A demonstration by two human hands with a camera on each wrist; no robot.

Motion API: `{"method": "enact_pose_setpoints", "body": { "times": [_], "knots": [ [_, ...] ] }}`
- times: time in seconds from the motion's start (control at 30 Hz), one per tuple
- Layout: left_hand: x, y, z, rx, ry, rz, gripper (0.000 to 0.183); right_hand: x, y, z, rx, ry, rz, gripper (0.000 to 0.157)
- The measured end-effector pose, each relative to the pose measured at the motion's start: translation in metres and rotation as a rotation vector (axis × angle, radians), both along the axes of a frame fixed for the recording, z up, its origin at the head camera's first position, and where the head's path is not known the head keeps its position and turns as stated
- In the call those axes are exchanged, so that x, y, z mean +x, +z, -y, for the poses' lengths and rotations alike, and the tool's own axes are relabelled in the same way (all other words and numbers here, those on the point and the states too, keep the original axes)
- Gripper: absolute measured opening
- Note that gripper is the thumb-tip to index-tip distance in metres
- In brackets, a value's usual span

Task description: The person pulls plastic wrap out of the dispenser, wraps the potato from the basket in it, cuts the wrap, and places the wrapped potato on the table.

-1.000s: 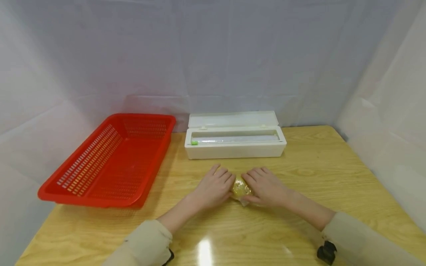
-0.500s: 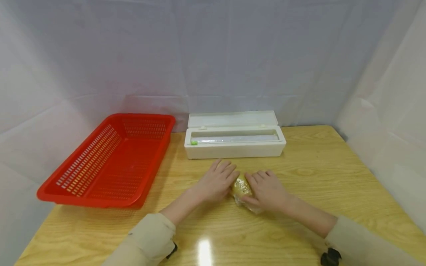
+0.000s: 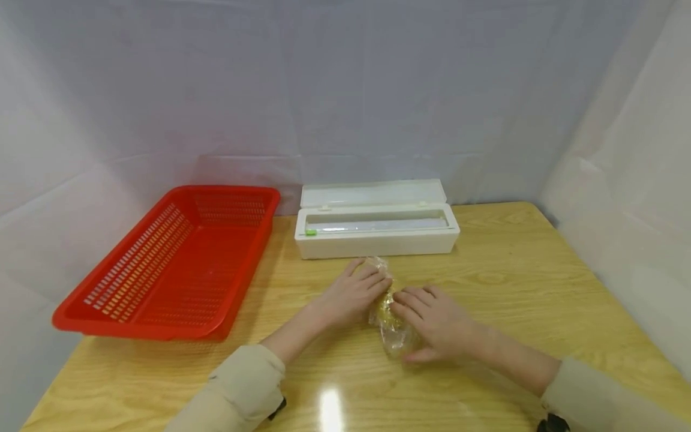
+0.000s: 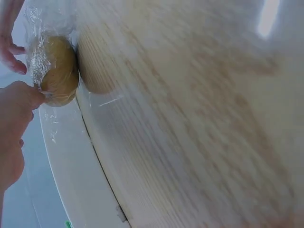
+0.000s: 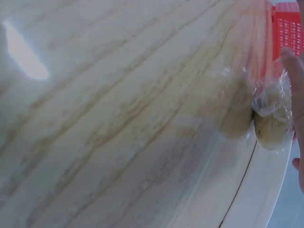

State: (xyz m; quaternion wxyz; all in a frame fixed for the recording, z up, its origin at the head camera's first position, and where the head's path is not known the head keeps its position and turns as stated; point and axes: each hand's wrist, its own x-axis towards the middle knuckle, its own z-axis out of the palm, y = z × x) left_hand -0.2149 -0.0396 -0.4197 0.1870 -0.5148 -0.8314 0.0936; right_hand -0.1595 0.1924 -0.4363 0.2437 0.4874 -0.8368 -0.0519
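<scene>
A yellow-brown potato (image 4: 60,71) in clear plastic wrap (image 3: 396,341) lies on the wooden table between the two hands. Its loose film flares out at the far and near ends. My left hand (image 3: 351,294) is at the potato's left side; its thumb and fingers pinch the film there, close against the potato, as the left wrist view shows. My right hand (image 3: 439,321) lies on the right side, fingers over the wrapped potato and thumb spread apart near the film's near end. The fingers partly cover the potato in the head view.
A white wrap dispenser box (image 3: 378,245) stands behind the hands with its lid (image 3: 372,193) raised; a roll and a green slider (image 3: 311,232) show in it. At the left stands a red plastic basket (image 3: 237,300). White sheeting surrounds the table's back and sides.
My right hand has drawn slightly nearer and its thumb has spread away from the fingers. More loose film shows at both ends of the potato. The left hand has shifted slightly.
</scene>
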Motion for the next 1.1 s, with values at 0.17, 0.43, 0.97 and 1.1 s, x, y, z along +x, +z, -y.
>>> {"method": "enact_pose_setpoints", "body": {
  "times": [0.17,0.43,0.97,1.1],
  "knots": [
    [0.011,0.004,0.007,0.067,-0.032,-0.021,0.047,0.005,-0.006,0.004,0.011,-0.03,-0.098,0.08],
    [0.04,-0.006,0.003,0.114,-0.086,0.041,0.033,0.005,-0.013,0.001,-0.097,0.038,-0.184,0.033],
    [0.051,-0.019,-0.011,0.261,-0.012,-0.071,0.044,0.013,-0.004,0.019,-0.319,0.074,-0.004,0.021],
    [0.047,-0.02,-0.012,0.293,0.007,-0.074,0.034,0.011,-0.001,0.014,-0.251,0.092,-0.046,0.037]
  ]
}}
